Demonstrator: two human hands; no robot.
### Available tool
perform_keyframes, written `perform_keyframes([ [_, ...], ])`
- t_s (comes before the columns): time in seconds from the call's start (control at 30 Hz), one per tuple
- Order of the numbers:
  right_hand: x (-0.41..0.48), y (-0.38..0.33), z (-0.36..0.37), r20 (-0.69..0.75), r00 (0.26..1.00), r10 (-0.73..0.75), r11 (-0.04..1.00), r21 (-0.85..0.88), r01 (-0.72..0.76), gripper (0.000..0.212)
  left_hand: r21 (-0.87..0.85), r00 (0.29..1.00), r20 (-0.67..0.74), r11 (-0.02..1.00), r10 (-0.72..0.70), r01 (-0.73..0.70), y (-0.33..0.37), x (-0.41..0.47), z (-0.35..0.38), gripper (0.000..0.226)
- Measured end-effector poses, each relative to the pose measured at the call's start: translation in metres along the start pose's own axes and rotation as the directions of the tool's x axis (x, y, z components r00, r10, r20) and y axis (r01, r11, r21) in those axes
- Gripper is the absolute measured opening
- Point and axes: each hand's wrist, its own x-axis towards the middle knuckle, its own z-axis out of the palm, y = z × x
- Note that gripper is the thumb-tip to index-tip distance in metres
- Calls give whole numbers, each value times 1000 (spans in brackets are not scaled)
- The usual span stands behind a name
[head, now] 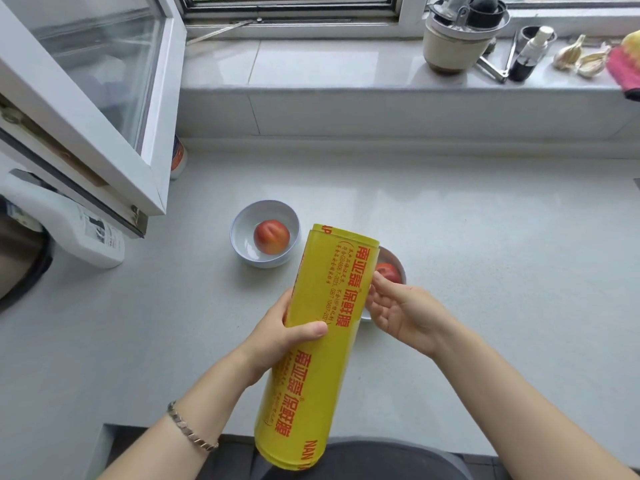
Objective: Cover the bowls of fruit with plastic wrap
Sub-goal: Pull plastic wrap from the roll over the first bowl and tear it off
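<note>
Obs., head cam, kitchen counter (485, 258).

- Plastic wrap roll (317, 344): big yellow cylinder w/ red print, held off the counter, long axis running near-to-far, far end tilted up over the bowls.
- Left hand (277, 336): wrapped round the roll's mid-section from the left, thumb across the top. Firm full grip.
- Right hand (398, 313): palm up, fingers loosely extended, tips touching the roll's right side. Not gripping. Can't tell if it has found a film edge.
- Bowl A (247, 216): white, far-left of roll, one red fruit (272, 236) inside, uncovered.
- Bowl B (394, 258): mostly hidden behind roll and right hand, a second red fruit (389, 271) partly visible. No film seen on it.

Handling (judgement):
- Roll looks full, so prob. fairly heavy and stiff. Outer surface glossy, likely slick. A mid-body grip as now balances it; holding near one end would let it droop.
- Film itself: thin, soft, clingy, hard to see. The free edge prob. lies flat against the roll, so feel for it w/ fingertips along the right side, then pinch at a corner and peel slowly or it will bunch and stick to itself.
- No cutter visible, so tearing may need a sharp pull.
- Bowls look light and could slide when film is stretched over the rim; steady w/ one hand.

Status: early, no sheet drawn yet.
</note>
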Motion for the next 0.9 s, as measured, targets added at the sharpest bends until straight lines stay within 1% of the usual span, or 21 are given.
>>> perform_keyframes([
  [0.07, 0, -2, 0, 19, 999, 44, 999, -5, -44, 13, 6, 1000, 12, 1000, 2, -2, -1, -1, -1, 107],
  [0.13, 0, -4, -1, 45, 997, 56, 998, -13, -56, 19, -3, 1000, 20, 1000, 4, -4, -1, -1, -1, 108],
  [0.27, 3, -6, -2, 67, 997, 25, 995, -99, -19, 16, -20, 1000, 23, 1000, 4, -4, -3, -2, -2, 108],
  [0.33, 4, -4, -2, 48, 999, 2, 988, -154, 6, 21, -25, 1000, 28, 1000, 3, -2, -3, -3, -2, 107],
  [0.4, 4, -1, -1, 18, 999, -38, 970, -240, 41, 23, -26, 1000, 23, 1000, -3, 4, -5, -4, -2, 106],
  [0.5, 3, 3, 4, -22, 987, -159, 910, -390, 138, 18, -26, 1000, 11, 1000, -16, 16, -7, -4, -2, 107],
  [0.57, 4, 4, 5, -62, 971, -231, 887, -424, 184, 17, -29, 1000, 6, 999, -19, 19, -8, -4, -2, 106],
  [0.63, 6, 4, 6, -95, 963, -254, 899, -390, 198, 17, -28, 1000, 8, 999, -20, 20, -8, -3, -1, 105],
  [0.73, 6, 3, 5, -74, 970, -229, 945, -255, 204, 16, -24, 1000, 6, 1000, -14, 14, -8, -3, 0, 105],
  [0.83, 5, 1, 1, -41, 985, -166, 981, -106, 160, 29, -29, 1000, 4, 1000, -8, 8, -9, -4, 0, 106],
  [0.9, 5, 0, -2, -32, 993, -111, 994, -23, 110, 34, -27, 1000, 14, 1000, -11, 11, -10, -6, -1, 108],
])
